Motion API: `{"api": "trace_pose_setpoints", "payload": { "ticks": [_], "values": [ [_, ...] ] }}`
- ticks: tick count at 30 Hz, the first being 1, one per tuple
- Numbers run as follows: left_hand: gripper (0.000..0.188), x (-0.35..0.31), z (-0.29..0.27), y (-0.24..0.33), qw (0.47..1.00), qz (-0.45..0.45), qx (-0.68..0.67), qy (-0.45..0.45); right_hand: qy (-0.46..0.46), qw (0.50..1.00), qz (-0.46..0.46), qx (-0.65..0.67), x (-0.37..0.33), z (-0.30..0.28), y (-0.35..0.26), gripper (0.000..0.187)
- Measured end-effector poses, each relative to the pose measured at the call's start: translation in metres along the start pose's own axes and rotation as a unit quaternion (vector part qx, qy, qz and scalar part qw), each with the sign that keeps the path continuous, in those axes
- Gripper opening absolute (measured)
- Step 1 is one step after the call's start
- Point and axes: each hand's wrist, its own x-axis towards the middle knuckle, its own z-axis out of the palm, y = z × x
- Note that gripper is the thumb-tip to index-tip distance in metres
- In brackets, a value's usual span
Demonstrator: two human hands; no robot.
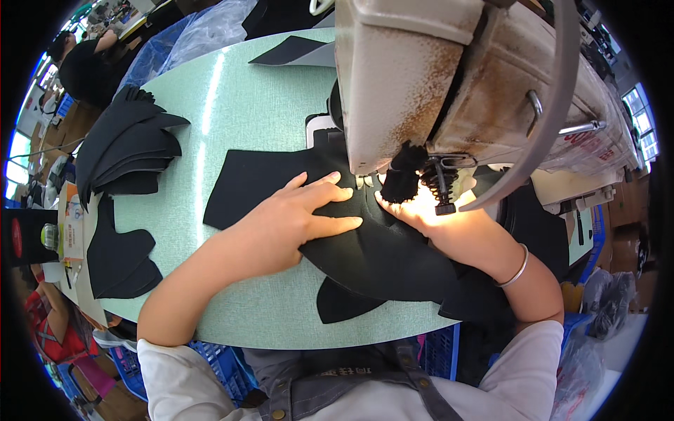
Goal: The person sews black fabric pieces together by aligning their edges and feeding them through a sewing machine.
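Observation:
Under the head of a sewing machine (421, 84) lies a black, leather-like sheet piece (379, 259) with a curved lower edge. My left hand (309, 210) rests on it left of the needle area, fingers spread and flat. My right hand (442, 221) lies on its right side, close to the needle area. A stretched-out digit shows there, while lamp glare and the machine's fittings hide the other fingers. The needle itself cannot be made out. Another black piece (344, 302) pokes out beneath the sheet.
Stacked black cut pieces (133, 151) lie on the left of the pale green table (253, 316), with more pieces (123, 259) nearer me. A black sheet (291, 50) sits at the back. Blue baskets (439, 351) stand below the front edge. Other people (88, 70) are at the far left.

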Motion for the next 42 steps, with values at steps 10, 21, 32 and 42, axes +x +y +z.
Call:
{"api": "trace_pose_setpoints", "payload": {
  "ticks": [10, 21, 32, 42],
  "values": [
    [0.058, 0.005, 0.038, 0.032, 0.973, -0.039, 0.17, 0.154, -0.19, 0.98, 0.046, -0.042, -0.001, -0.019, -0.031, 0.065],
    [0.072, 0.009, 0.001, -0.024, 0.995, 0.056, -0.061, 0.049, -0.113, 0.988, 0.047, 0.093, -0.012, -0.016, 0.014, 0.054],
    [0.063, 0.002, 0.03, 0.016, 0.99, -0.016, 0.09, 0.106, -0.104, 0.992, 0.061, 0.022, 0.002, -0.019, -0.033, 0.039],
    [0.062, 0.011, 0.01, -0.02, 0.997, 0.019, -0.025, 0.07, -0.134, 0.988, 0.043, 0.066, -0.012, -0.011, 0.014, 0.021]
  ]
}}
